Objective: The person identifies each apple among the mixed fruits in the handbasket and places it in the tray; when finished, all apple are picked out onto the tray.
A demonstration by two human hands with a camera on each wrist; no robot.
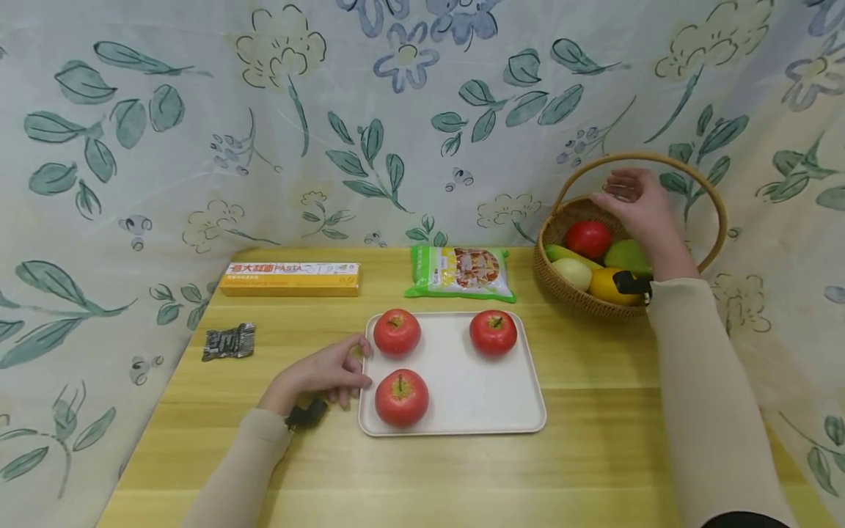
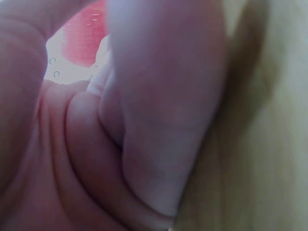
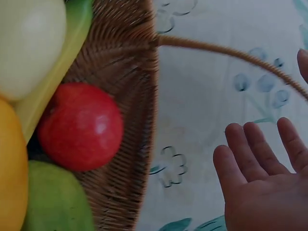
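My right hand (image 1: 639, 204) is raised inside the arch of the wicker basket's (image 1: 561, 293) handle, its fingers loosely bent and holding nothing. Below it in the basket lie a red apple (image 3: 82, 126), a banana (image 3: 57, 72), a pale round fruit (image 3: 29, 43), a yellow-orange fruit (image 3: 10, 168) and a green fruit (image 3: 57, 197). At the left edge of the white tray (image 1: 472, 400), my left hand (image 1: 330, 370) has relaxed fingers by the rim; whether they touch it I cannot tell. Three apples rest on the tray: one back left (image 1: 397, 332), one front left (image 1: 401, 398), one back right (image 1: 493, 333).
Behind the tray lies a green-and-white food packet (image 1: 460, 273). A pasta box (image 1: 290, 279) is at the back left, with a small dark wrapped packet (image 1: 228, 342) nearer the table's left edge. Floral cloth (image 1: 396, 183) hangs behind the wooden table (image 1: 429, 484).
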